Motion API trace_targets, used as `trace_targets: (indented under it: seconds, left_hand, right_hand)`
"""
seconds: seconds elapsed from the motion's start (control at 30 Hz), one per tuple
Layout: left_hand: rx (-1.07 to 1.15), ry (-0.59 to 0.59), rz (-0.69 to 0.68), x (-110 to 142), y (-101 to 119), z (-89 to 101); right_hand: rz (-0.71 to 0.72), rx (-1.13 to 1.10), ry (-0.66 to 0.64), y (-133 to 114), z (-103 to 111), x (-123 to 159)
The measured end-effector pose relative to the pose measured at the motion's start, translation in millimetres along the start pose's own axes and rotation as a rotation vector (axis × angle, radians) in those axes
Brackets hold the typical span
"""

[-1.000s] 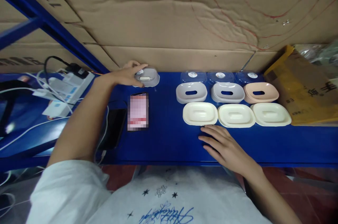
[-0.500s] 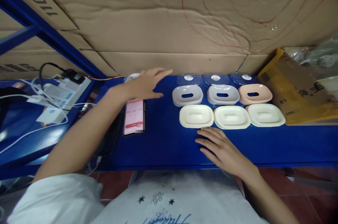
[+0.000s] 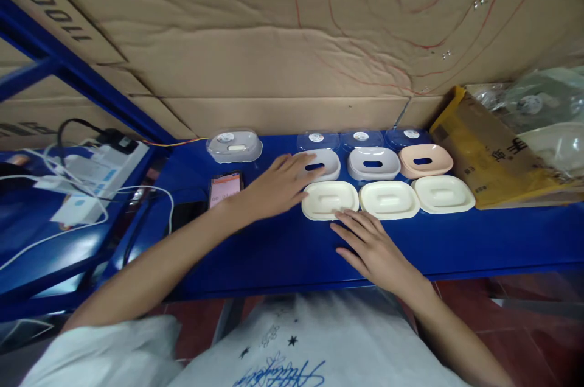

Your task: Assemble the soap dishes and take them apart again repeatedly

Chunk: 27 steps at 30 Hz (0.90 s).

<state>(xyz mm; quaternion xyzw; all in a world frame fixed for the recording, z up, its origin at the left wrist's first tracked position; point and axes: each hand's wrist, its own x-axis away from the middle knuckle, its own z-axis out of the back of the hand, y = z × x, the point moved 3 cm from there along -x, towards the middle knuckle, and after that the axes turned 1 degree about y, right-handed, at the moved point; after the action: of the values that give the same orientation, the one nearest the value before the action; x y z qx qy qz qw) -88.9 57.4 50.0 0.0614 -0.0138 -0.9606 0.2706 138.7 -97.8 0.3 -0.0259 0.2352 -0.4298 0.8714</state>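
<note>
My left hand [image 3: 279, 183] is open, fingers stretched over the leftmost grey soap dish [image 3: 323, 163] and touching the edge of the leftmost cream tray [image 3: 330, 199]. Flat on the blue shelf [image 3: 283, 247] lies my right hand [image 3: 371, 244], open, its fingertips at the front rim of that same cream tray. Two more cream trays [image 3: 389, 199] [image 3: 443, 193] stand to the right. Behind them are a second grey dish [image 3: 373, 163], a peach dish [image 3: 425, 160] and clear lids [image 3: 360, 139]. An assembled soap box [image 3: 234, 146] sits at the back left.
A phone [image 3: 224, 187] with a lit screen lies left of my left hand. Further left sit a power strip [image 3: 98, 162] and white cables. A yellow-brown cardboard box [image 3: 490, 153] and plastic bags stand at the right. Cardboard sheets line the wall behind.
My left hand let go of the assembled soap box at the back left and swung right to the leftmost grey dish and cream tray. The right hand stayed flat, edging toward the tray.
</note>
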Motion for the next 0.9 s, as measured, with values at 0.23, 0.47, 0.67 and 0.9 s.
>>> trace_targets:
  seconds: [0.23,0.47,0.67,0.9]
  left_hand:
    - [0.224,0.029,0.011,79,74,-24.6]
    - [0.377,0.07,0.189,117,92,-40.7]
    - [0.505,0.109,0.307,121,87,-49.4]
    - [0.666,0.091,0.289,125,79,-48.8]
  right_hand:
    - [0.11,-0.218,-0.05,-17,13,4]
    - [0.182,-0.108,-0.115,19,34,-54]
    - [0.056,0.123,-0.238,94,13,-130]
    - [0.026,0.118,-0.37,112,1,-141]
